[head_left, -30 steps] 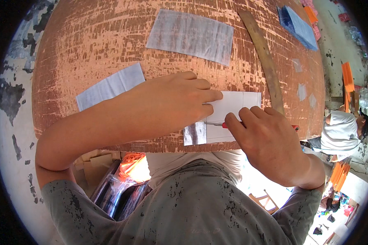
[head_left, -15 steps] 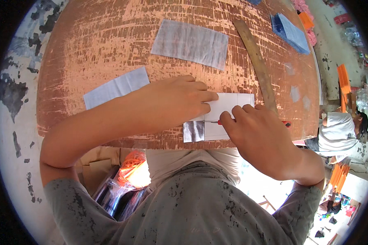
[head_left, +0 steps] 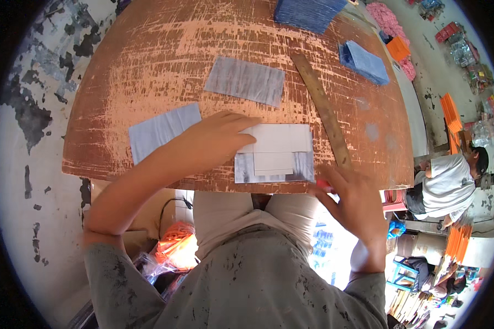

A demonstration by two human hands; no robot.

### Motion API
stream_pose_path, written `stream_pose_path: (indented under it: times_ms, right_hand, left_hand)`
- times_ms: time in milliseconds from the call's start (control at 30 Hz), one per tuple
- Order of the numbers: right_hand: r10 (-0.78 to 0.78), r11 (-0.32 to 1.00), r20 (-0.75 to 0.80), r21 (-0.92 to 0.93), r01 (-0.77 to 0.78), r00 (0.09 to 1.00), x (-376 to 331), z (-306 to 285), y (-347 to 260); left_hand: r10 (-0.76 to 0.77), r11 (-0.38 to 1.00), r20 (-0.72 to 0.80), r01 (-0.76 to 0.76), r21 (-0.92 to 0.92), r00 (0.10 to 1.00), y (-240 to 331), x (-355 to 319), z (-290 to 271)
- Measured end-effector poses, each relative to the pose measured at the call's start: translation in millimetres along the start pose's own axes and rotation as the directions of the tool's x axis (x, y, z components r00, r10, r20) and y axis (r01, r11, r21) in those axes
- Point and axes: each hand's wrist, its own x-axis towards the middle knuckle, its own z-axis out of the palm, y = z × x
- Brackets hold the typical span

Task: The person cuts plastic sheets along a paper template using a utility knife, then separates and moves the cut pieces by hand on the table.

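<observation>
Nearby, white card (head_left: 282, 137), ruler (head_left: 325, 109), blue stacks (head_left: 366, 63), forearm (head_left: 164, 170) overlapping sheet (head_left: 158, 130)

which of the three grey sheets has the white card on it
The front sheet, by the table's near edge: the white card partly covers it. No card shows on the left sheet, partly hidden by the left forearm, or the far sheet.

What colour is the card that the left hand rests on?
The card under the left hand is white; the head view shows it best.
</observation>
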Motion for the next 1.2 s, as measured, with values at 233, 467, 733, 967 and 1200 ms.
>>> stream_pose_path:
  times_ms: [233, 467, 733, 967, 1200]
  right_hand:
    - [0.165, 0.938, -0.107, 0.323, -0.122, 0.980, -65, 63, 10]
    - [0.373, 0.771, -0.197, 0.609, -0.185, 0.907, -59, 69, 1]
    - [0.394, 0.363, -0.089, 0.929, -0.066, 0.915, -55, 95, 7]
    - [0.312, 0.494, 0.055, 0.843, -0.212, 0.948, -62, 97, 14]
    - [0.336, 0.473, 0.072, 0.849, -0.235, 0.939, -67, 94, 27]
  left_hand:
    - [-0.318, 0.937, -0.056, 0.304, -0.174, 0.946, 31, -8, -12]
    - [-0.676, 0.614, -0.205, 0.387, -0.688, 0.708, 54, -22, -43]
    - [-0.458, 0.794, -0.140, 0.333, -0.508, 0.878, 122, -39, -12]
    - [-0.516, 0.634, -0.065, 0.330, -0.699, 0.854, 136, -56, 25]
    - [-0.506, 0.862, -0.291, 0.484, -0.148, 0.812, 86, -30, 20]
